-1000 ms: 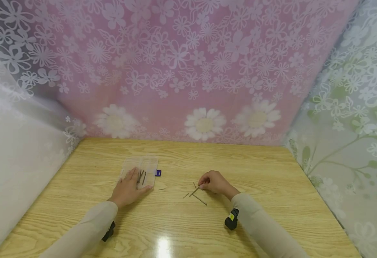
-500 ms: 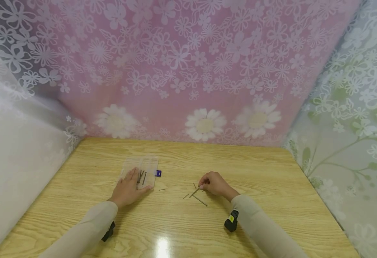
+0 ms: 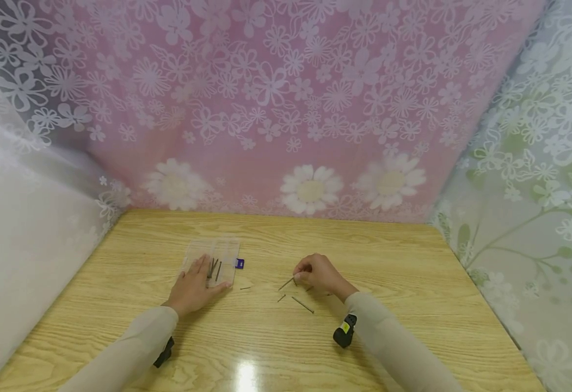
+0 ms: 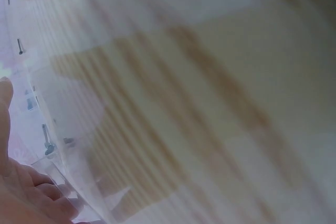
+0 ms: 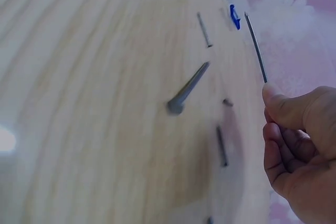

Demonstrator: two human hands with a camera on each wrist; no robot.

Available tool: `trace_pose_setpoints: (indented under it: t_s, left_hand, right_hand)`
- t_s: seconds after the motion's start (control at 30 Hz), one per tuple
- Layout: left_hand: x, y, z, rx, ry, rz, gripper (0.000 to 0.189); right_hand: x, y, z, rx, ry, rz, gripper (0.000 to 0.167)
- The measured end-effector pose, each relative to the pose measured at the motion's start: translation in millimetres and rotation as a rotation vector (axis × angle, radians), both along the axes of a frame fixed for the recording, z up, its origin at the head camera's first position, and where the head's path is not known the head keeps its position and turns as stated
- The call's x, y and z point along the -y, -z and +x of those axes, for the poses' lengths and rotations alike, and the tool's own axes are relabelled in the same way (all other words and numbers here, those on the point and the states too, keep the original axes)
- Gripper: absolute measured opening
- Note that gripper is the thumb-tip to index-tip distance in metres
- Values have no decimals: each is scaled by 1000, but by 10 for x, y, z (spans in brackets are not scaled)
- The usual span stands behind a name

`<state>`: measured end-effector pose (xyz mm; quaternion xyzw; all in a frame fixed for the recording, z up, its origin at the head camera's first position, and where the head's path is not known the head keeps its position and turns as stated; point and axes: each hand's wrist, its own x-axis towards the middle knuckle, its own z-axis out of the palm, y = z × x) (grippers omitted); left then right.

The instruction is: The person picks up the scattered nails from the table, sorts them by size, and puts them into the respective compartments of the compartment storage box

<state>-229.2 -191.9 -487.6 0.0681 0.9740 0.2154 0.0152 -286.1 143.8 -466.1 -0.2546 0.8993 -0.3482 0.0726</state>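
Note:
My right hand (image 3: 321, 273) pinches a long nail (image 5: 255, 45) between thumb and fingers, its pointed end aimed left, raised over the table. On the wood below lie another long nail (image 3: 302, 305) and a small nail (image 3: 281, 298), with several more nails close under the hand. My left hand (image 3: 192, 289) rests with spread fingers on the near left part of a clear plastic box (image 3: 229, 247). Several dark nails (image 3: 219, 271) lie in one section of that box; the hand hides part of it.
A blue latch (image 3: 240, 264) sticks out from the box's right side. One small nail (image 3: 245, 287) lies between the box and my right hand. The wood-grain table (image 3: 364, 245) ends at a pink floral curtain (image 3: 246, 179) behind.
My right hand has moved a little left and away from me with the pinched nail, which now stands apart from the long nail on the table. The left hand has stayed put.

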Motion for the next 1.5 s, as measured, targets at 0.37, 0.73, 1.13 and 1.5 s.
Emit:
trace_pose_setpoints:
  t_s: [0.37, 0.73, 1.13, 1.5]
  left_hand:
    - [-15, -36, 18, -2, -1, 11, 100]
    - [-8, -23, 18, -3, -1, 13, 102]
    - [-18, -4, -6, 1, -6, 17, 102]
    - [-5, 3, -10, 1, -4, 16, 101]
  right_hand:
    - [281, -152, -81, -18, 41, -29, 7]
    - [624, -202, -170, -3, 149, -127, 7]
    - [991, -242, -223, -24, 166, -127, 8]
    - [1300, -209, -266, -72, 127, -78, 9]
